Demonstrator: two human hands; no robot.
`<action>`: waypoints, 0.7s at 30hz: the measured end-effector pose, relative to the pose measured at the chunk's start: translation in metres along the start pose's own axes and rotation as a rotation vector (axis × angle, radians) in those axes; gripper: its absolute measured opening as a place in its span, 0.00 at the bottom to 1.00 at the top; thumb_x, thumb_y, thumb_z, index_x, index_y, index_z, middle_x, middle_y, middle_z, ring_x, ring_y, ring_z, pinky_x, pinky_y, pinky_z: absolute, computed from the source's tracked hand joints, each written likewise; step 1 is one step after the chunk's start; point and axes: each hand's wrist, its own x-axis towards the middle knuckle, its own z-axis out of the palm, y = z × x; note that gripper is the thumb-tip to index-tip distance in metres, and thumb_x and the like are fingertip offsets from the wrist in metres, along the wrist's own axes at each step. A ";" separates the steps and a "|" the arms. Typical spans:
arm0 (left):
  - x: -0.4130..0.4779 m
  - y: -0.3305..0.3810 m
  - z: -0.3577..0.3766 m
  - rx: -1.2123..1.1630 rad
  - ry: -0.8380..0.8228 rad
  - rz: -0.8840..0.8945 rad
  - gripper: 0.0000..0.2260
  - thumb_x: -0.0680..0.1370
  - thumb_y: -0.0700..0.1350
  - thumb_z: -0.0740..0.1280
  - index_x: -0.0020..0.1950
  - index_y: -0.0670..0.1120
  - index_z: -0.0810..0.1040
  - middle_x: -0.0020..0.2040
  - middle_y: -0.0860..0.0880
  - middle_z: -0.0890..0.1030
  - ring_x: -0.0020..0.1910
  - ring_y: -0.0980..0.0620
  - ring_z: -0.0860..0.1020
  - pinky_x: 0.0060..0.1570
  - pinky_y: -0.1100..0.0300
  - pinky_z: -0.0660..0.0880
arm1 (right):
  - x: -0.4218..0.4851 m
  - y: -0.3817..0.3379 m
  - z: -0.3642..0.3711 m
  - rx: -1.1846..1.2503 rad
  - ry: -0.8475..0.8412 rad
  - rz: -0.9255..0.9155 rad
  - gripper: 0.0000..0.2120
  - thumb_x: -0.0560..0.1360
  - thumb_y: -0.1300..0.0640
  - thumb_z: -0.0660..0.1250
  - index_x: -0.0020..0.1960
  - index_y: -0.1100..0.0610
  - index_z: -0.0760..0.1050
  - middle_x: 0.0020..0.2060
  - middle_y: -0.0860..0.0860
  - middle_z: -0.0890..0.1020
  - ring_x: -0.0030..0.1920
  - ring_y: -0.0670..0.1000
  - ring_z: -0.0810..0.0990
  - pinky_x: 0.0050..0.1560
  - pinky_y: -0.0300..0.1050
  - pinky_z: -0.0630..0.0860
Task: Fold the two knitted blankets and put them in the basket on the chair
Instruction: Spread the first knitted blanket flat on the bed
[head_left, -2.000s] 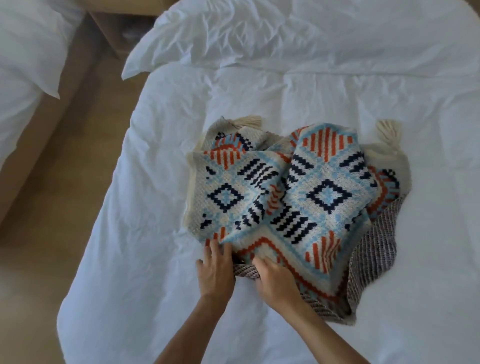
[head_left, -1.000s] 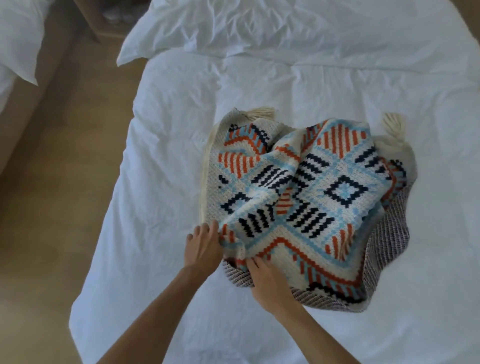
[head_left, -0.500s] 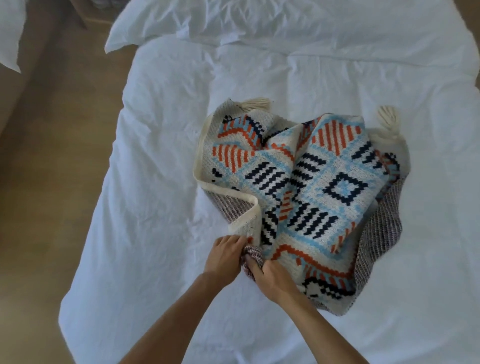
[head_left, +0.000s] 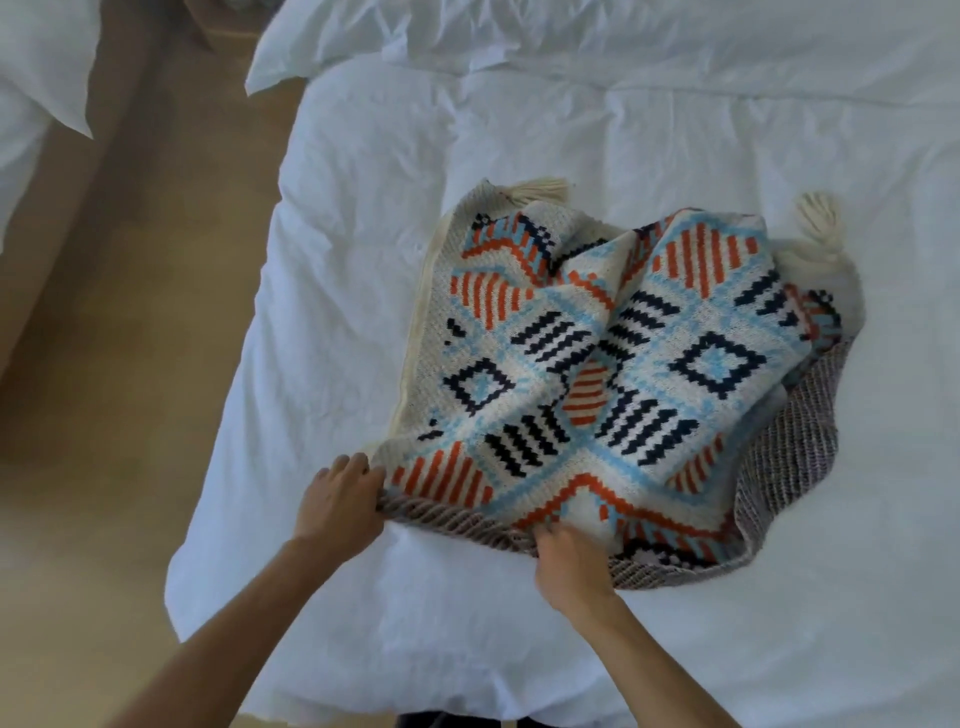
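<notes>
Two beds stand in this room. At the far left only a white pillow (head_left: 47, 62) of the other one shows, then a strip of wooden floor (head_left: 130, 364), then the bed (head_left: 363, 260) where the work goes on. The left hand (head_left: 340, 501) grips the near-left corner of the patterned blanket (head_left: 597, 364), fingers curled over the edge. Half a second ago that corner lay flipped over, grey ribbed underside up, with both hands bunched together. Now the left hand has drawn it out sideways, the hands are apart, and the near edge runs fairly straight between them. The right hand (head_left: 569, 566) pinches that edge about midway, fingertips tucked into the knit. Further right the grey underside (head_left: 789, 467) shows where the cloth doubles back, and a cream tassel (head_left: 821, 213) lies at the far-right corner. I judge the person is squaring the half-folded blanket before the next fold. It lies rumpled mid-bed. No basket, chair or second blanket is in view, so most of the task remains.
</notes>
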 end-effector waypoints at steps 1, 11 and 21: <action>0.002 -0.003 -0.004 -0.160 0.107 -0.008 0.09 0.73 0.41 0.64 0.52 0.45 0.77 0.50 0.47 0.77 0.51 0.46 0.75 0.49 0.56 0.70 | 0.001 0.002 0.000 0.011 0.005 0.031 0.15 0.77 0.63 0.57 0.63 0.59 0.70 0.57 0.56 0.77 0.55 0.55 0.77 0.53 0.47 0.73; -0.021 -0.005 0.009 -0.155 -0.017 0.207 0.13 0.78 0.52 0.62 0.60 0.49 0.71 0.53 0.49 0.77 0.52 0.48 0.76 0.49 0.58 0.70 | -0.003 -0.005 -0.005 0.077 0.281 -0.169 0.13 0.75 0.57 0.66 0.58 0.59 0.73 0.49 0.53 0.79 0.44 0.52 0.79 0.39 0.42 0.73; -0.062 -0.051 0.033 0.307 -0.145 0.018 0.19 0.66 0.38 0.72 0.55 0.47 0.77 0.52 0.45 0.75 0.48 0.45 0.77 0.44 0.55 0.74 | -0.030 -0.011 0.038 0.004 0.074 -0.203 0.18 0.76 0.63 0.60 0.65 0.58 0.65 0.59 0.55 0.75 0.58 0.55 0.74 0.56 0.47 0.71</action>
